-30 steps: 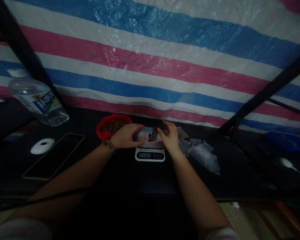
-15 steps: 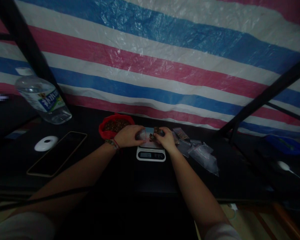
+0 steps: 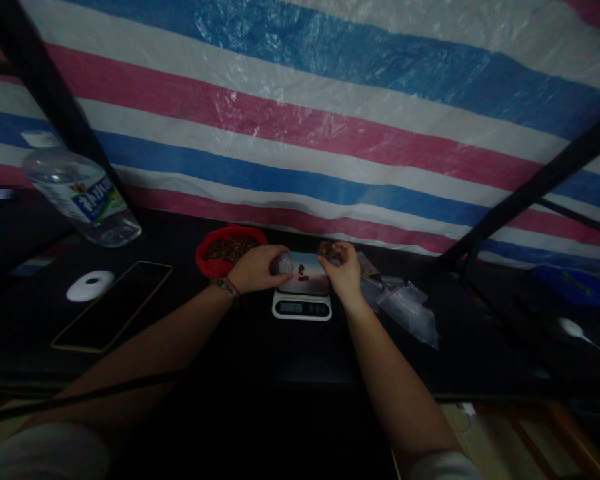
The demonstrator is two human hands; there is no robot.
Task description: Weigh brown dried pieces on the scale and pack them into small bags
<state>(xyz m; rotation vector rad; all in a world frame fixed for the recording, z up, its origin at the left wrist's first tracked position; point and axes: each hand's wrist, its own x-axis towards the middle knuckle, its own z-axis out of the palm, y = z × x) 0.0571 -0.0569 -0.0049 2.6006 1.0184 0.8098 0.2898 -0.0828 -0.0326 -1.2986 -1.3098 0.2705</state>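
Hands point(image 3: 300, 267) (both pinching) over scale point(image 3: 301, 307)

I read this as a makeshift packing station under a temporary shelter. Indicators: a striped red, white and blue tarpaulin point(image 3: 300, 133) as the back wall, black frame poles point(image 3: 525, 193), a dark worktop point(image 3: 240, 340) with a digital scale point(image 3: 301, 305), small clear bags point(image 3: 405, 307) and a red bowl of brown pieces point(image 3: 229, 252).
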